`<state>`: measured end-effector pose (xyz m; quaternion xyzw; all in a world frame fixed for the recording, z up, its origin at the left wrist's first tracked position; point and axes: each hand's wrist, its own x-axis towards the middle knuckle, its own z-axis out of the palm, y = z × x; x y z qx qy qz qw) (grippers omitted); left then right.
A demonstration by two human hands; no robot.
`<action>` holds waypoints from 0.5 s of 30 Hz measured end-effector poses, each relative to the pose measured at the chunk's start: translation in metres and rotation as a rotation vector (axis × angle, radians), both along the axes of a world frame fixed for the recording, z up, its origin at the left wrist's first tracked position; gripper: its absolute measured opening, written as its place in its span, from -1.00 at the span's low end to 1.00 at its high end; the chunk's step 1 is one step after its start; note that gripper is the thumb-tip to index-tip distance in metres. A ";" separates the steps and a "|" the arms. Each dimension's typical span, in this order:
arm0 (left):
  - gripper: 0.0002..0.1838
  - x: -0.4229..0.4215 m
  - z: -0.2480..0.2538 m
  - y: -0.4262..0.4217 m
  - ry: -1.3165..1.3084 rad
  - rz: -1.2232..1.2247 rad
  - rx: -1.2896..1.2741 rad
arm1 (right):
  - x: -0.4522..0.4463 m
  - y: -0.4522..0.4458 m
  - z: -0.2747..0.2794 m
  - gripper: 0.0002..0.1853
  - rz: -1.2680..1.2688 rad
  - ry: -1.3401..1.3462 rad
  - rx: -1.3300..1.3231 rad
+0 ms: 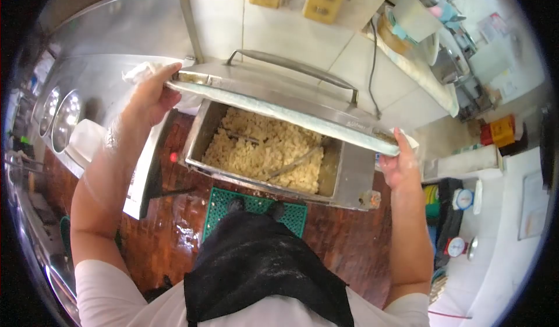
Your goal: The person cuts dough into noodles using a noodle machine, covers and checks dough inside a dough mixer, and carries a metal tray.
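Dough [262, 143], pale and crumbly, lies in the open bowl of a metal mixer [358, 175], just beyond a person in a white shirt [110, 286] and a black apron [262, 274] dusted with white. Dark shoes [236, 204] rest on a green mat [216, 213] laid over a reddish-brown floor [355, 245]. Metal bars [300, 163] show among the clumps, partly buried. Whitish smears mark the left forearm. Above the bowl's far side, both hands are closed on opposite ends of the raised lid [285, 112], the left hand [157, 99] gripping one corner and the right hand [400, 167] the other. A long, curved handle [297, 66] spans the lid's top. White cloth [138, 71] sits just beside the left hand, while round metal bowls [67, 120] stand farther left. Two dial scales [456, 246] are off to the right. Behind the mixer rises a tiled wall [218, 24] carrying yellowed switches [326, 0], with a dark cord [374, 65] hanging nearby.
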<state>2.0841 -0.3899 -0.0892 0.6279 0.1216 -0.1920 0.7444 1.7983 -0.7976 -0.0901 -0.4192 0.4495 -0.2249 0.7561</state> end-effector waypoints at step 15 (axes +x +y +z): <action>-0.46 -0.115 -0.168 0.076 0.104 -0.051 0.048 | -0.102 0.105 -0.166 -0.66 -0.118 0.181 0.048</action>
